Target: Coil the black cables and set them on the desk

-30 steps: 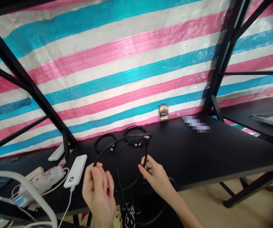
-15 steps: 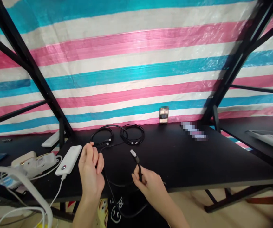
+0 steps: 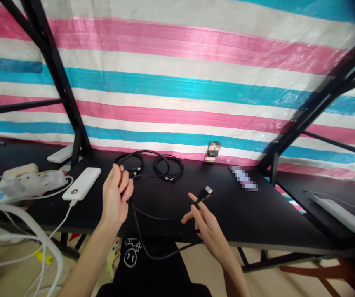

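Across the front of the black table (image 3: pixel 251 218), one black cable (image 3: pixel 157 258) spans both hands, its slack sagging below the edge. Left hand (image 3: pixel 115 202): fingers curled in, thumb and fingertips pinching the cable. Right hand (image 3: pixel 210 227): half open, fingers loosely spread, cable lodged between them just behind the plug (image 3: pixel 208 190); how firmly, cannot tell. Method, judged: grip the neck rather than bend the cable at the plug, roll twists out through the fingertips, and lift the arching loop clear of the left coil (image 3: pixel 142 162) and right coil (image 3: pixel 182 168) to avoid snags. Count: hands, two; held cable, one; visible plug on it, one; coils, two; white power bank (image 3: pixel 82 183) with a lead in its near end, one.
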Action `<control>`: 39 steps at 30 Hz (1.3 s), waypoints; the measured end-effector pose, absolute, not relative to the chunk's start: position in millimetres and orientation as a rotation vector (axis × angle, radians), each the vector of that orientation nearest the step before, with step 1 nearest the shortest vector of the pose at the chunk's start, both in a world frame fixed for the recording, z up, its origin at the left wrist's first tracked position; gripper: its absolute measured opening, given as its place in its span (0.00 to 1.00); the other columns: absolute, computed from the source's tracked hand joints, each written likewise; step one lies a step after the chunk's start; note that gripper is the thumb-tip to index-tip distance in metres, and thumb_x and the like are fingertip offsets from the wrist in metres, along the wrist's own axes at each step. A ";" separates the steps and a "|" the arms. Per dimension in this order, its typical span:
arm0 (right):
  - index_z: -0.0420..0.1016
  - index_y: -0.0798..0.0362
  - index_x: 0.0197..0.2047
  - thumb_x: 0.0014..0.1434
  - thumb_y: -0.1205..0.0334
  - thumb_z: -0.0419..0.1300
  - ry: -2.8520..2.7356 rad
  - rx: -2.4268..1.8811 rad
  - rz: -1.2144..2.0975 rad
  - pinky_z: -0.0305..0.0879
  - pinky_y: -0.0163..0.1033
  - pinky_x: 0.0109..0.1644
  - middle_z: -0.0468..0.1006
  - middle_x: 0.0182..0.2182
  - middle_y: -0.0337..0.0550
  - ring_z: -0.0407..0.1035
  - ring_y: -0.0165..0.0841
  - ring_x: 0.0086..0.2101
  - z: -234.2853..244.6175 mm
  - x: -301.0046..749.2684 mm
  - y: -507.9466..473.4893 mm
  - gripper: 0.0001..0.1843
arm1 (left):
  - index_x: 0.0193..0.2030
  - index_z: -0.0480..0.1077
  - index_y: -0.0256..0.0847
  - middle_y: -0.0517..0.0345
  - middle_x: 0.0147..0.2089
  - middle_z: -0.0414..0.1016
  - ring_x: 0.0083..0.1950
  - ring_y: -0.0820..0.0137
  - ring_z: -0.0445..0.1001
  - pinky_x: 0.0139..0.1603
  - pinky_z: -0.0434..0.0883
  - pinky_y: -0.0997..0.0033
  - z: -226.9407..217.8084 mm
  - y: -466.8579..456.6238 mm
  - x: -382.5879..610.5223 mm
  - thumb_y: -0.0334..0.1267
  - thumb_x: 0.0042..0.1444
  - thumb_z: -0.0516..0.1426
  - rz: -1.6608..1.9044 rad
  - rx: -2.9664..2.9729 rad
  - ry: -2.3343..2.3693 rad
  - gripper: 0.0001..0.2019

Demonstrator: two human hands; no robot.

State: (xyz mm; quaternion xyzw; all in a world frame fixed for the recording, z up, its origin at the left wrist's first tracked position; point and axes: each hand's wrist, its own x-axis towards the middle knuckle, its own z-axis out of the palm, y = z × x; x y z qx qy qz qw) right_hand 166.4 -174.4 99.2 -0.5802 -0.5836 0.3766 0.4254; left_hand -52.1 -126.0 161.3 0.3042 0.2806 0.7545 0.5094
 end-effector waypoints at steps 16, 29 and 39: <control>0.75 0.51 0.34 0.61 0.55 0.55 -2.170 -1.377 0.429 0.54 0.31 0.26 0.76 0.29 0.38 0.67 0.27 0.23 135.3 103.5 -187.1 0.12 | 0.34 0.62 0.45 0.74 0.13 0.49 0.11 0.83 0.37 0.10 0.39 0.85 179.3 -143.1 -18.4 0.54 0.56 0.57 1.332 0.935 0.395 0.15; 0.78 0.52 0.31 0.56 0.49 0.61 -1.389 -1.473 0.374 0.47 0.32 0.18 0.58 0.12 0.32 0.51 0.24 0.15 139.7 211.9 -196.9 0.15 | 0.33 0.77 0.38 0.62 0.19 0.61 0.20 0.77 0.54 0.18 0.49 0.79 153.5 -110.9 -91.0 0.44 0.54 0.59 1.780 1.451 1.236 0.11; 0.80 0.49 0.30 0.53 0.44 0.61 -1.414 -1.495 0.211 0.52 0.34 0.17 0.65 0.14 0.37 0.58 0.29 0.16 141.3 273.2 -204.2 0.17 | 0.33 0.72 0.35 0.70 0.17 0.48 0.18 0.80 0.45 0.17 0.43 0.78 138.8 -75.9 -126.2 0.47 0.54 0.58 1.977 1.034 1.354 0.15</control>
